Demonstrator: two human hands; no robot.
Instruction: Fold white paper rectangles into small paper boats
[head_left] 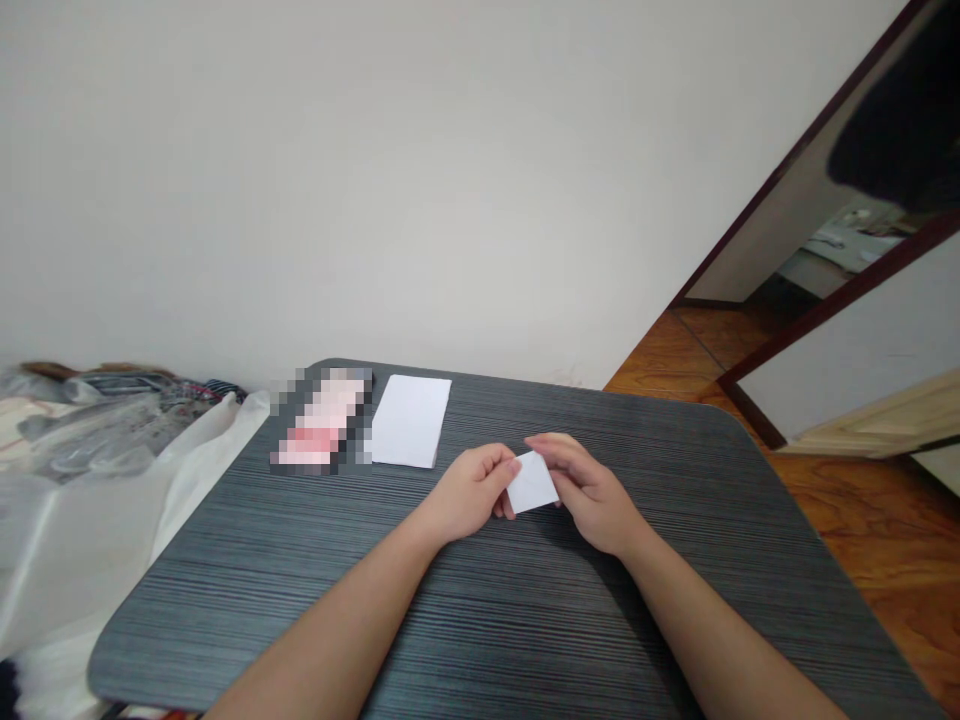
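Observation:
A small folded piece of white paper (532, 483) is held just above the dark striped table (450, 620), near its middle. My left hand (472, 493) pinches the paper's left edge with curled fingers. My right hand (589, 490) grips its right side, fingers bent over the top edge. Both forearms reach in from the bottom of the view.
A stack of white paper sheets (410, 420) lies at the table's far edge, beside a blurred pink object (321, 420). White plastic bags and cloth (97, 450) pile up at the left. A white wall stands behind; wooden floor (862, 520) and an open doorway lie to the right.

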